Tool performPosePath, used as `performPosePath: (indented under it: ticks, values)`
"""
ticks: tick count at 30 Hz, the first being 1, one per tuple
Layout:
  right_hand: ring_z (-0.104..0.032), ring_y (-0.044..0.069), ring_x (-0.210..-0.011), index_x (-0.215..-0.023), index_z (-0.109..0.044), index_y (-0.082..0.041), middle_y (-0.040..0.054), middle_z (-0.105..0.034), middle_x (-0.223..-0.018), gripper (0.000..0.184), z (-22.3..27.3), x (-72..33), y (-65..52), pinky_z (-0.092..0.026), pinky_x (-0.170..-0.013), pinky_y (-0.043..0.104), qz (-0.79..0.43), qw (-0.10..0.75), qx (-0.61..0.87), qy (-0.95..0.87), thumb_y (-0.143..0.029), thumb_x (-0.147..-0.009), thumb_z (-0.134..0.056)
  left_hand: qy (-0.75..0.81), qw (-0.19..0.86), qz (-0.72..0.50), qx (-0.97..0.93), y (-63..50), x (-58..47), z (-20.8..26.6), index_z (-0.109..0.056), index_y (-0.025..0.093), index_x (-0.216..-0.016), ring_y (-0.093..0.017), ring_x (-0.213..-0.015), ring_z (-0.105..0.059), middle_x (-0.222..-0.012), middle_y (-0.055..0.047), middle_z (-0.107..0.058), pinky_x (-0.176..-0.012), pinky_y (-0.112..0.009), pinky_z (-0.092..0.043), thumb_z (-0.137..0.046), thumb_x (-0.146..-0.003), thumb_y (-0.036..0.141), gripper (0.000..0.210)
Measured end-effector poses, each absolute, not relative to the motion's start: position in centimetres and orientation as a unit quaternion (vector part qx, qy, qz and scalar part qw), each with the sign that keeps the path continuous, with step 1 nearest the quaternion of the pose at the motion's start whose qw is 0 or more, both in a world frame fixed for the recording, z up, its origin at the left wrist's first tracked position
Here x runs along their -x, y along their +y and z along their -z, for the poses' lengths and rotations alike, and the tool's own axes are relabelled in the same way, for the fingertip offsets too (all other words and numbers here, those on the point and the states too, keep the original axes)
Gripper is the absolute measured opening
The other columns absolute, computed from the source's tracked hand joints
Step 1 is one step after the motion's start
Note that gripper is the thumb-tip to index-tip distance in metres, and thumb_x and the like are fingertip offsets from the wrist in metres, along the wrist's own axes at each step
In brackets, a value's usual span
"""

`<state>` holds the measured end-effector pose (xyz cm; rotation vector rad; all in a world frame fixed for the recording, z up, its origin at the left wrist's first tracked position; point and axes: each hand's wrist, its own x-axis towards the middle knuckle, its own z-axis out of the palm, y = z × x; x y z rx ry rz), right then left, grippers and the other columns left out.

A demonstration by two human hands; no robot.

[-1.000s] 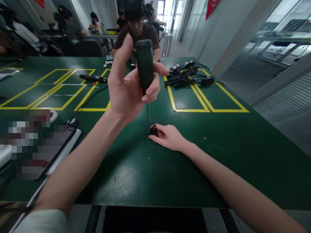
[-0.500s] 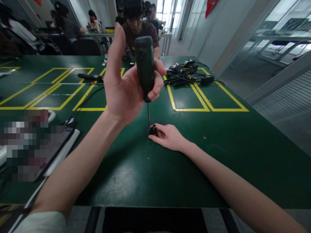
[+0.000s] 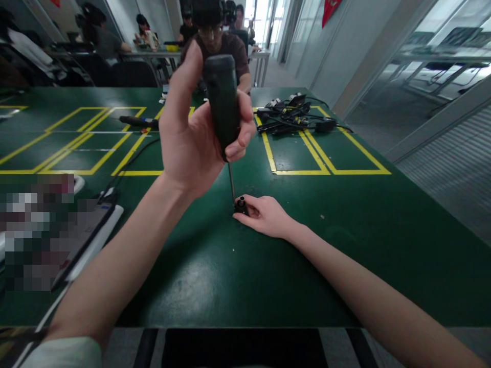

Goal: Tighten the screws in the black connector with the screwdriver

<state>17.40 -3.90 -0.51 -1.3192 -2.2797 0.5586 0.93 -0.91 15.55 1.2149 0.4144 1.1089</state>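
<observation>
Head view: my left hand grasps a dark-handled screwdriver, its shaft angled down to a small black part — tip too small to make out — pinched by my right hand on the green table. Pixelation obscures a flat device leftward; a red pennant is cut off above, its markings unreadable.

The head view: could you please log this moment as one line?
left hand: holds screwdriver, shaft down | right hand: grips small black part | tip: at part, contact unclear | cable bundle: on table, beyond right hand
</observation>
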Motion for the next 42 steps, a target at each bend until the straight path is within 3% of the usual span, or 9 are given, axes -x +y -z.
performPosePath:
  ticks: [5,11,15,19,24,28,33,38,42]
  values:
    - [-0.049,0.011,-0.051,-0.093,-0.063,-0.019,-0.006,-0.053,-0.058,0.028,0.59,-17.49,-3.89,-0.028,-0.059,0.025,-0.199,0.223,0.476,-0.827,-0.047,-0.099,-0.064,0.182,0.648,-0.482,-0.561,-0.66,-0.79,-15.26,-0.057,0.018,-0.068,-0.012,-0.051,-0.053,-0.061,-0.003,-0.054,-0.051,-0.023,-0.041,-0.031,-0.101,0.069,0.066]
    - [-0.048,0.011,-0.052,-0.091,-0.062,-0.019,-0.0053,-0.054,-0.058,0.028,0.5,-17.44,-3.91,-0.028,-0.06,0.025,-0.204,0.218,0.481,-0.824,-0.046,-0.098,-0.065,0.173,0.65,-0.471,-0.571,-0.68,-0.84,-15.15,-0.061,0.018,-0.069,-0.009,-0.043,-0.042,-0.054,-0.002,-0.049,-0.043,-0.022,-0.025,-0.03,-0.095,0.082,0.076]
    - [-0.048,0.011,-0.051,-0.09,-0.061,-0.019,-0.0057,-0.053,-0.058,0.028,0.55,-17.44,-3.91,-0.028,-0.059,0.024,-0.206,0.222,0.479,-0.824,-0.045,-0.098,-0.065,0.169,0.666,-0.455,-0.566,-0.4,-0.67,-15.26,-0.059,0.016,-0.062,-0.009,-0.044,-0.044,-0.051,-0.001,-0.044,-0.045,-0.023,-0.032,-0.031,-0.092,0.087,0.081]
    - [-0.047,0.011,-0.051,-0.087,-0.059,-0.02,-0.0058,-0.053,-0.058,0.029,0.56,-17.42,-3.95,-0.028,-0.059,0.024,-0.203,0.225,0.48,-0.823,-0.045,-0.098,-0.066,0.168,0.679,-0.452,-0.554,-0.35,-0.73,-15.17,-0.055,0.017,-0.063,-0.011,-0.049,-0.053,-0.055,-0.003,-0.049,-0.05,-0.023,-0.042,-0.027,-0.097,0.08,0.078]
    - [-0.048,0.011,-0.052,-0.086,-0.057,-0.02,-0.0056,-0.052,-0.058,0.029,0.38,-17.34,-3.97,-0.027,-0.059,0.025,-0.207,0.221,0.485,-0.82,-0.045,-0.098,-0.066,0.138,0.678,-0.453,-0.562,-0.61,-0.94,-15.04,-0.058,0.017,-0.072,-0.01,-0.044,-0.048,-0.057,-0.002,-0.052,-0.042,-0.021,-0.028,-0.028,-0.103,0.07,0.068]
    - [-0.048,0.011,-0.051,-0.087,-0.058,-0.02,-0.006,-0.052,-0.058,0.028,0.37,-17.29,-3.94,-0.027,-0.059,0.025,-0.21,0.221,0.485,-0.82,-0.044,-0.097,-0.067,0.16,0.685,-0.444,-0.555,-0.47,-0.85,-15.12,-0.065,0.015,-0.077,-0.01,-0.046,-0.048,-0.056,-0.004,-0.052,-0.045,-0.022,-0.034,-0.016,-0.104,0.068,0.078]
    - [-0.047,0.011,-0.051,-0.086,-0.057,-0.02,-0.0062,-0.051,-0.057,0.029,0.46,-17.32,-3.94,-0.027,-0.059,0.025,-0.207,0.22,0.484,-0.821,-0.045,-0.097,-0.066,0.173,0.692,-0.443,-0.543,-0.2,-0.84,-14.98,-0.061,0.015,-0.071,-0.01,-0.051,-0.055,-0.058,-0.002,-0.052,-0.052,-0.022,-0.046,-0.033,-0.1,0.074,0.072]
    - [-0.048,0.011,-0.052,-0.087,-0.058,-0.02,-0.0053,-0.053,-0.059,0.029,0.41,-17.35,-3.94,-0.027,-0.059,0.025,-0.204,0.219,0.487,-0.821,-0.046,-0.097,-0.065,0.167,0.684,-0.46,-0.541,-0.77,-1.16,-15.15,-0.057,0.017,-0.076,-0.008,-0.044,-0.05,-0.057,0.0,-0.051,-0.043,-0.018,-0.032,-0.034,-0.107,0.049,0.051]
    - [-0.049,0.012,-0.053,-0.089,-0.059,-0.02,-0.005,-0.054,-0.059,0.029,0.35,-17.36,-3.93,-0.028,-0.06,0.026,-0.204,0.213,0.486,-0.823,-0.047,-0.098,-0.065,0.168,0.691,-0.447,-0.542,-0.7,-1.06,-15.22,-0.061,0.014,-0.074,-0.008,-0.044,-0.048,-0.056,-0.002,-0.05,-0.044,-0.019,-0.032,-0.026,-0.107,0.058,0.066]
